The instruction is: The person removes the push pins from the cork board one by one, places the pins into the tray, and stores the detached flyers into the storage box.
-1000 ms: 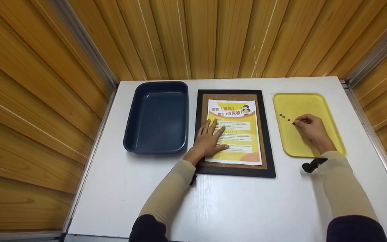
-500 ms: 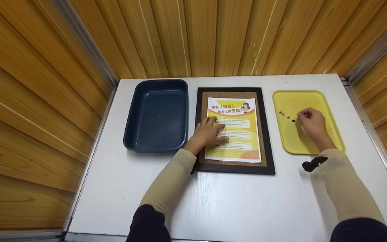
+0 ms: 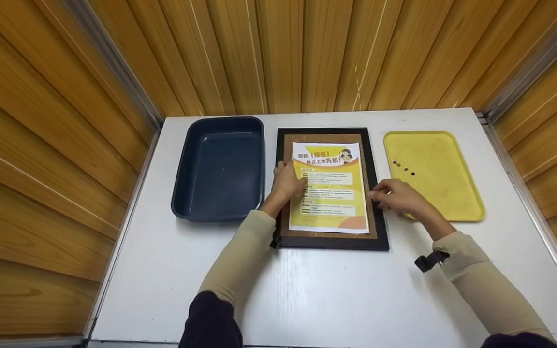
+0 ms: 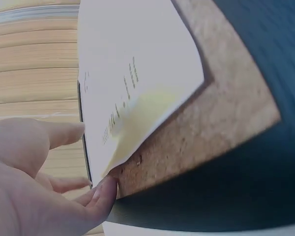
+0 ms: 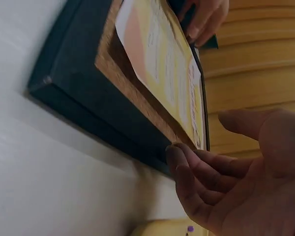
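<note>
A printed yellow-and-white poster (image 3: pixel 329 193) lies on a black-framed corkboard (image 3: pixel 326 241). My left hand (image 3: pixel 285 181) is at the poster's left edge; in the left wrist view a fingertip meets the paper's edge, with the thumb apart from the fingers. The poster's edge stands slightly off the cork in that view. At the right side of the frame is my right hand (image 3: pixel 399 197), its fingertips close to the poster's right edge. The right wrist view shows its thumb spread away from bent fingers (image 5: pixel 177 157) and nothing between them.
Right of the board lies a yellow tray (image 3: pixel 452 193) with several small pins (image 3: pixel 406 169) near its left edge. A deep dark blue bin (image 3: pixel 220 179) stands left of the board on the white table (image 3: pixel 317 290). Wood-look panels (image 3: pixel 278 53) close in the sides and back.
My right hand has left the pins on the tray and moved left to the board's right side. The left hand, spread on the poster before, has drawn back to its left edge.
</note>
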`<state>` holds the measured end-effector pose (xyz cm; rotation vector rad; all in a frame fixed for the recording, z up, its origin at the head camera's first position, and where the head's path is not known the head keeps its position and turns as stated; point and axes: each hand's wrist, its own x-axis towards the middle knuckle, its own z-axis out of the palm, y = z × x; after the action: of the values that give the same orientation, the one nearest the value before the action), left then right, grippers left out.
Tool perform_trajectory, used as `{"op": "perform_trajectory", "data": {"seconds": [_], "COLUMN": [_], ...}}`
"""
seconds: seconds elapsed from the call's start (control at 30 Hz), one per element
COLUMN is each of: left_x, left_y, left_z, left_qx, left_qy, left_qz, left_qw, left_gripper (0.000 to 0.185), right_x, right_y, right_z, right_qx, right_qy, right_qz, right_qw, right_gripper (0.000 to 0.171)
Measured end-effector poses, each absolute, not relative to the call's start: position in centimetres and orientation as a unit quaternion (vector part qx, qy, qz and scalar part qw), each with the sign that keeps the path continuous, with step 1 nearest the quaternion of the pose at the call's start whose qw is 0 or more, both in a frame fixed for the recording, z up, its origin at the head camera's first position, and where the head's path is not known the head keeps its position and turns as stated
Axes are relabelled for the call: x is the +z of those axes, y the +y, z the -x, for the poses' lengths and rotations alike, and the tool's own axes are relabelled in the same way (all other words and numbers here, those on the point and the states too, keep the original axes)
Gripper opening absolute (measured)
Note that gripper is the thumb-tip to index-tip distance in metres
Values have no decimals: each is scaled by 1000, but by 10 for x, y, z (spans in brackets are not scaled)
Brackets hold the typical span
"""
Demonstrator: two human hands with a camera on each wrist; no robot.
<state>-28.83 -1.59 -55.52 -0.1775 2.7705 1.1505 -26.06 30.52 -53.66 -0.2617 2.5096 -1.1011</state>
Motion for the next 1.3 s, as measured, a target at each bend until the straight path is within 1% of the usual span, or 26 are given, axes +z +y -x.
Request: {"op": "perform_trajectory", "data": {"seconds": [0.1, 0.2, 0.3, 0.43, 0.57, 0.73, 0.83, 0.93, 1.03, 1.2, 1.3], "left_x": [-559, -560, -558, -550, -522, -479, -458, -444, -439, -451, -465], "left_y": [-18, -21, -24, -29, -42, -71, -94, -121, -153, -206, -230], "left_z": [290, 289, 287, 285, 283, 281, 280, 279, 280, 283, 286], "left_qx": [400, 433, 454, 455, 462, 468, 472, 473, 470, 473, 484], "left_qy": [912, 898, 889, 890, 885, 879, 876, 875, 876, 872, 861], "left_qz": [65, 49, 28, -12, -54, -72, -73, -64, -38, 49, 102], "left_qw": [64, 66, 62, 27, -18, -62, -72, -84, -100, -113, -119], "left_gripper": [60, 52, 39, 27, 25, 26, 27, 28, 29, 32, 32], "right_x": [-544, -550, -554, -558, -556, -545, -536, -528, -523, -520, -521], "right_y": [290, 281, 275, 269, 258, 234, 212, 186, 159, 109, 82], "right_z": [253, 248, 246, 244, 246, 253, 257, 262, 266, 272, 276], "right_qx": [-362, -331, -348, -392, -435, -506, -550, -588, -624, -645, -641], "right_qy": [910, 927, 924, 910, 894, 860, 832, 805, 776, 754, 755], "right_qz": [98, 98, 77, 50, 43, 45, 47, 58, 69, 91, 112], "right_qw": [178, 149, 141, 126, 96, 56, 51, 54, 64, 84, 83], "right_gripper": [38, 36, 29, 17, 10, 11, 14, 17, 16, 11, 9]}}
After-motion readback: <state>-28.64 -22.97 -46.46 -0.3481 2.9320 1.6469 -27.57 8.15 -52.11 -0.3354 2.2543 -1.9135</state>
